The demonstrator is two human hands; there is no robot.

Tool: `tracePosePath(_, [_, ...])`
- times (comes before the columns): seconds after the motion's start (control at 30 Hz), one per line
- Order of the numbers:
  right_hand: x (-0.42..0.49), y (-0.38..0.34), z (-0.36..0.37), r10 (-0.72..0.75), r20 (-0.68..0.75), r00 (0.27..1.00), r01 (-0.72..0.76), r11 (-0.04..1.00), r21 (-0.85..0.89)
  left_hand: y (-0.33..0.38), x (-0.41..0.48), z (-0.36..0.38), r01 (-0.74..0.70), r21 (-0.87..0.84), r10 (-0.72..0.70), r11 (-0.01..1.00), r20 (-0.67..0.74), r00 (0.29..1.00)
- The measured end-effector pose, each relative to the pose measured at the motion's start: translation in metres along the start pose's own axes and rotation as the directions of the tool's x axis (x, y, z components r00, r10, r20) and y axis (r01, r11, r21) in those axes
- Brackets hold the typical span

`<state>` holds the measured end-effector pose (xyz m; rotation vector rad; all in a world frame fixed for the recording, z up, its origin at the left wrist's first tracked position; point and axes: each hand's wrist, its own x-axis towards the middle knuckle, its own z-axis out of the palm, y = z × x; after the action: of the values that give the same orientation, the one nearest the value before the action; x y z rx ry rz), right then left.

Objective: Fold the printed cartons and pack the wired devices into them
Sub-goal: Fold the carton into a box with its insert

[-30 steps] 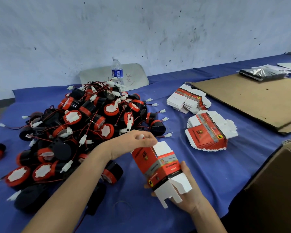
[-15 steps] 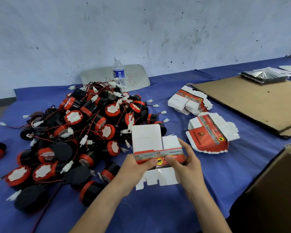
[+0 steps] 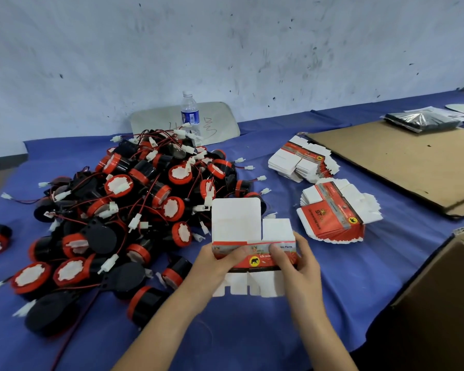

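**Head view: carton in both hands, near edge of table**

Left hand (image 3: pixel 214 266) and right hand (image 3: pixel 300 266) are both clamped on one printed carton (image 3: pixel 257 259), thumbs on the red band facing the camera, fingers behind. The carton is half-formed: white top flaps stand up, notched bottom flaps hang down. It's by the near edge of the table (image 3: pixel 252 338), about mid-width. Can't tell if the lower flaps touch the blue cloth.

Pile of wired devices (image 3: pixel 134 210), black and red with white plugs, covers the left half, just beside the carton. Nearer stack of flat cartons (image 3: pixel 332 215) is fanned out right of centre, farther stack (image 3: pixel 300 159) behind it. Water bottle (image 3: pixel 190 113) stands upright at the far edge. Cardboard sheet (image 3: pixel 399 162) lies toward the far right corner, cardboard box (image 3: pixel 439 303) at the near right corner.
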<state>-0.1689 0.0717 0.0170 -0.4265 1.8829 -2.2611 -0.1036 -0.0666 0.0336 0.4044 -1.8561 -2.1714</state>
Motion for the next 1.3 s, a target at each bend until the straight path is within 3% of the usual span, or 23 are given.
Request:
tracePosePath(0.1, [0.001,-0.002,-0.003,0.141,0.161,0.977,-0.16,0.98,0.114,0.002,-0.002,-0.004,0.131,-0.104,-0.118,0.986,0.127,0.985])
tracePosePath(0.2, [-0.004,-0.003,0.001,0.156,0.268,0.951,-0.18,0.982,0.066,0.002,-0.006,0.0,0.11,-0.077,-0.094,0.991,0.187,0.978])
tracePosePath(0.3, [-0.008,0.003,0.004,0.176,0.35,0.92,-0.209,0.976,0.058,0.005,-0.008,0.007,0.049,-0.003,-0.048,0.999,0.177,0.983])
tracePosePath(0.5, [-0.005,0.01,0.0,0.146,0.369,0.918,-0.188,0.979,0.08,0.005,-0.009,0.006,0.053,0.03,-0.057,0.998,0.132,0.99])
tracePosePath(0.6, [-0.001,0.011,-0.003,0.131,0.37,0.92,-0.183,0.977,0.108,0.006,-0.01,0.004,0.182,-0.158,-0.165,0.971,0.114,0.98])
tracePosePath(0.73, [0.006,0.014,-0.01,0.139,0.308,0.941,-0.2,0.964,0.174,0.007,-0.004,-0.003,0.294,-0.49,-0.254,0.821,0.149,0.956])
tracePosePath(0.83, [0.004,0.015,-0.019,0.005,0.367,0.93,0.005,1.0,-0.025,0.006,-0.002,-0.006,0.329,-0.609,-0.24,0.722,0.226,0.944])
tracePosePath(0.93, [0.005,0.018,-0.017,-0.05,0.51,0.858,0.112,0.99,-0.091,0.002,-0.002,0.0,0.369,-0.582,-0.256,0.725,0.269,0.928])
tracePosePath(1.03, [0.01,0.011,-0.009,-0.132,0.448,0.884,0.165,0.986,-0.036,-0.005,-0.006,0.007,0.453,-0.498,-0.339,0.739,0.307,0.889])
tracePosePath(1.1, [0.014,0.007,-0.006,-0.139,0.353,0.925,0.133,0.99,0.042,-0.009,-0.008,0.01,0.504,-0.367,-0.453,0.782,0.221,0.864])
tracePosePath(1.17, [0.019,0.009,-0.009,-0.096,0.27,0.958,0.064,0.99,0.127,-0.014,-0.012,0.01,0.459,-0.182,-0.462,0.87,0.026,0.886])
tracePosePath(1.23, [0.025,0.011,-0.015,-0.012,0.243,0.97,-0.04,0.977,0.209,-0.02,-0.015,0.006,0.274,0.016,-0.264,0.962,-0.228,0.937])
tracePosePath(1.3, [0.027,0.013,-0.021,0.038,0.283,0.958,-0.099,0.974,0.206,-0.016,-0.017,-0.001,-0.035,0.132,0.077,0.991,-0.33,0.941])
